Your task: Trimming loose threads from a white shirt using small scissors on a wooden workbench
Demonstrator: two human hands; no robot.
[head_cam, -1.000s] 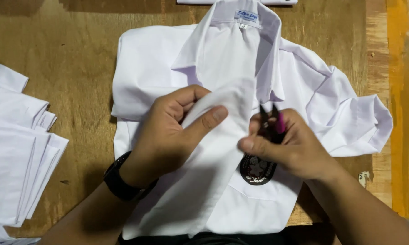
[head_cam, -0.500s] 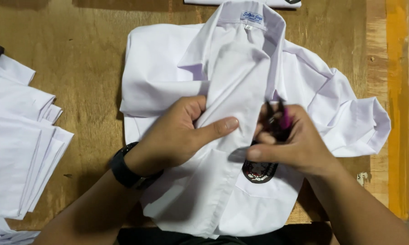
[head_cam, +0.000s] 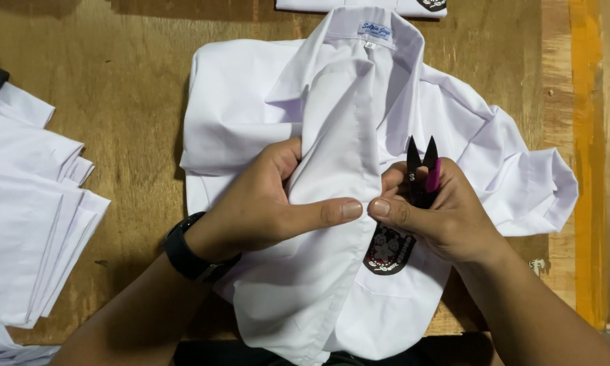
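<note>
A white collared shirt lies front up on a wooden table, collar at the far end. My left hand grips the shirt's front placket near the middle, thumb stretched across the fabric. My right hand pinches the same placket edge with thumb and forefinger, thumbs almost touching. That hand also holds small black thread snips with a pink handle part, blades pointing up and away. A dark embroidered badge on the chest pocket shows just below my right hand. A black watch sits on my left wrist.
A stack of folded white shirts lies at the left edge of the table. Another white garment with a dark badge peeks in at the top. A yellow stripe runs down the table's right side.
The placket that my left hand held lifted and folded has been laid flat and straight toward the collar. Both hands now pinch it together at the middle, snips raised upright.
</note>
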